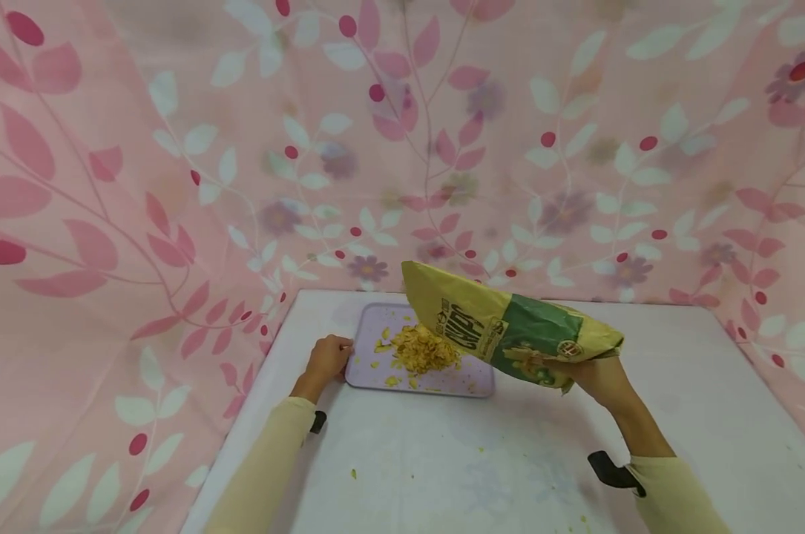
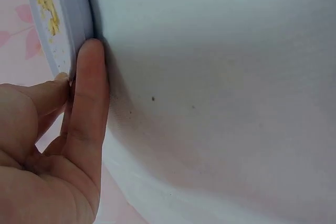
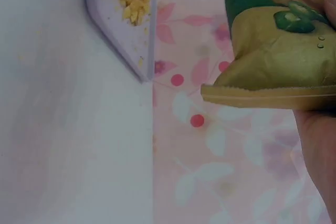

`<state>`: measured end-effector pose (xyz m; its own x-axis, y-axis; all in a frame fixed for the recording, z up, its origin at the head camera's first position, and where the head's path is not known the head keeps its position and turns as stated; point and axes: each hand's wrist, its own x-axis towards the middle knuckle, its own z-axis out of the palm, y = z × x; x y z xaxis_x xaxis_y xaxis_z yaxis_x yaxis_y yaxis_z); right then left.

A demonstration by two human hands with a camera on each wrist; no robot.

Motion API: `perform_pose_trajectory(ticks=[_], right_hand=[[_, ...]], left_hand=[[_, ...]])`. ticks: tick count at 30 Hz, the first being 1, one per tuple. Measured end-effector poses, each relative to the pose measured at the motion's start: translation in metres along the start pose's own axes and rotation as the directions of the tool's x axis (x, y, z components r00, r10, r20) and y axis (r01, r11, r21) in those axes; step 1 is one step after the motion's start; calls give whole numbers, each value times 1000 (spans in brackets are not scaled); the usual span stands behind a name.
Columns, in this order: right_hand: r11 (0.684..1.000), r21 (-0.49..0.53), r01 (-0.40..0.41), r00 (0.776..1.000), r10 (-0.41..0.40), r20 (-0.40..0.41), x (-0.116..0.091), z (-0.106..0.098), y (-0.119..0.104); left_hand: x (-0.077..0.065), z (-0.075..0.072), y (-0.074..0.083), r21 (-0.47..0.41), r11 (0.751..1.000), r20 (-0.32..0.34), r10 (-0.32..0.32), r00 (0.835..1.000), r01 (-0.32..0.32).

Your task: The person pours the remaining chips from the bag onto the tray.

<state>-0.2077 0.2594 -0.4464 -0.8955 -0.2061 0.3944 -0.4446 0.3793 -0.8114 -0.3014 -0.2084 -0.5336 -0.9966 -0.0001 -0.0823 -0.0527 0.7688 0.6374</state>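
A lilac tray lies on the white table with a heap of yellow chips in its middle and loose pieces around it. My left hand pinches the tray's left edge. In the left wrist view its thumb is at the rim, and a finger lies along the outer wall. My right hand grips a yellow-and-green chip bag near its right end. The bag is held tilted, its left end over the heap and hiding the tray's upper right part. Part of the right hand is hidden behind the bag.
Small crumbs are scattered on the white tabletop in front of the tray. A pink floral cloth hangs behind the table and along its sides. Dark wrist straps show at both sleeves.
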Motion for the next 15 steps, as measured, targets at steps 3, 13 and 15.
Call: perform_pose_trajectory(ticks=[3,13,15], right_hand=[[997,-68,-30,999,31,11,0,1,2],[997,75,27,1000,-28,11,5,-5,-2],[999,41,20,1000,-20,7,5,-6,-2]], left_hand=[[3,-1,0,21,999,-18,31,999,-30],[6,0,0,0,1000,26,11,1000,-11],[5,-1,1,-11,1000,26,13,1000,-13]])
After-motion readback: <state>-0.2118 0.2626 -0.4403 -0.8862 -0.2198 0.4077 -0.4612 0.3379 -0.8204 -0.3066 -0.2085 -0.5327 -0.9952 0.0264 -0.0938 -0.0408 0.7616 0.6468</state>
